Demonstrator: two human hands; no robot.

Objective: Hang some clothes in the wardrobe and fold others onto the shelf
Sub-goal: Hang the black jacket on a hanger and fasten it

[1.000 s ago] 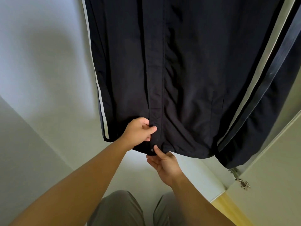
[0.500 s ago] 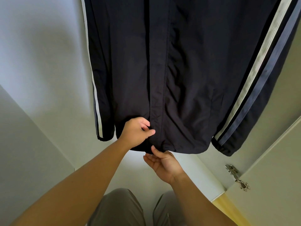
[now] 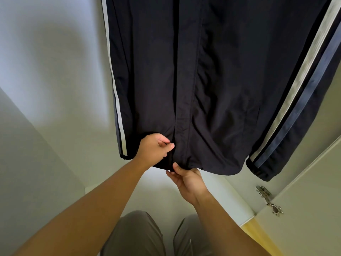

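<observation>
dark track jacket (image 3: 212,80) hangs inside the wardrobe, hem just above both hands | left hand (image 3: 154,149) bunches fabric left of the front placket | right hand (image 3: 186,179) pinches the bottom hem from underneath

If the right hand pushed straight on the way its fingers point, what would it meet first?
The right hand already pinches the dark jacket at its bottom hem, fingers pointing up and away. Going on, it would press into that fabric first; what lies behind is hidden.

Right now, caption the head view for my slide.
Both hands, left hand and right hand, pinch the hem of a dark striped jacket hanging in the wardrobe.
</observation>
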